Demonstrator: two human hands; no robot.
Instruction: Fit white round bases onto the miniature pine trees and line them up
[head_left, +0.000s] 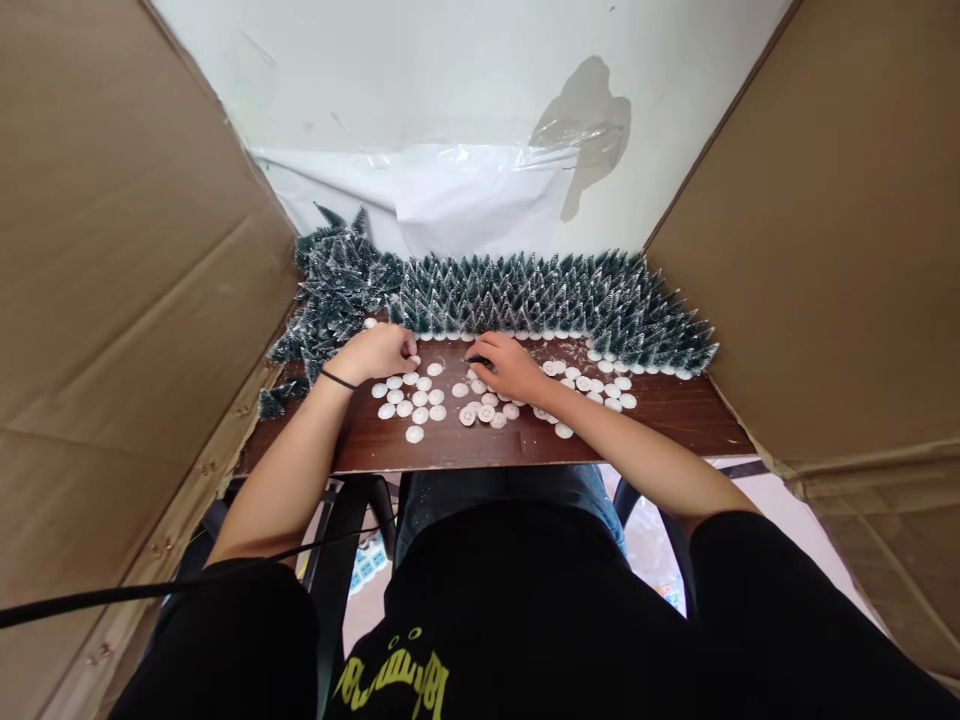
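My left hand (381, 352) is closed, its fingertips on a white round disc (415, 360) at the left of the disc group. To its right, my right hand (504, 362) has its fingers curled around a small dark thing (480, 360), too small to make out. Loose white discs (421, 398) lie on the brown table (360, 450) in front of and between the hands. Just behind the hands stand close rows of small frosted green trees (525, 295) on white bases. A heap of similar trees (337, 270) lies at the left.
Brown cardboard-like walls (135, 220) (832, 250) rise on both sides. A white wall with a taped sheet (480, 200) closes the back. More white discs (600, 385) lie toward the right, near my right forearm. A black cable (112, 595) crosses at the lower left.
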